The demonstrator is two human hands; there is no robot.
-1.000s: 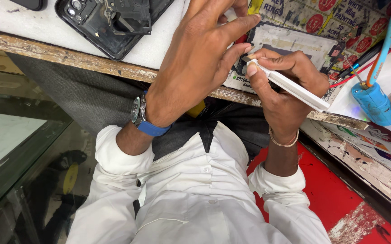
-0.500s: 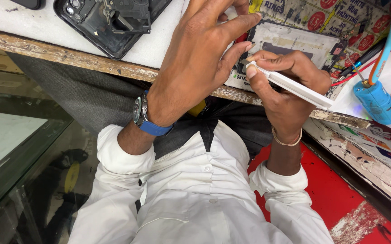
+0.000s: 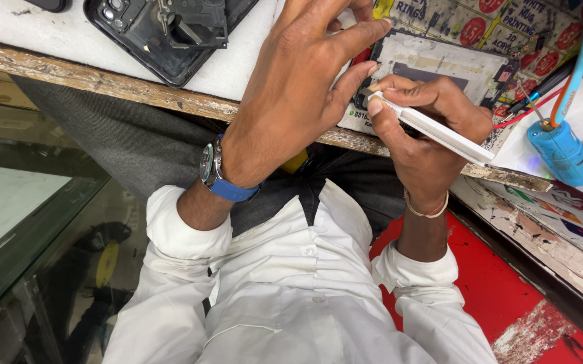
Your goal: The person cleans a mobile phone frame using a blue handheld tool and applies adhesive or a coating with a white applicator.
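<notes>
My right hand [image 3: 426, 125] grips a slim white tool [image 3: 439, 131] like a pen, its tip pressed at the lower left corner of an opened phone body [image 3: 433, 64] lying on the bench. My left hand [image 3: 298, 94], with a blue-strapped watch on the wrist, rests over the phone's left end, thumb and forefinger pinched close to the tool tip. What the fingers pinch is hidden. White rolled sleeves cover both forearms.
A black phone back cover with parts [image 3: 170, 34] lies on the white bench top at upper left. A blue cylindrical holder with a tool in it [image 3: 561, 152] stands at right, beside red and black wires. The bench's worn wooden edge [image 3: 103, 81] runs across. Glass counter [image 3: 22, 222] at left.
Both hands stay in nearly the same place at the phone's corner; the white tool has shifted only slightly.
</notes>
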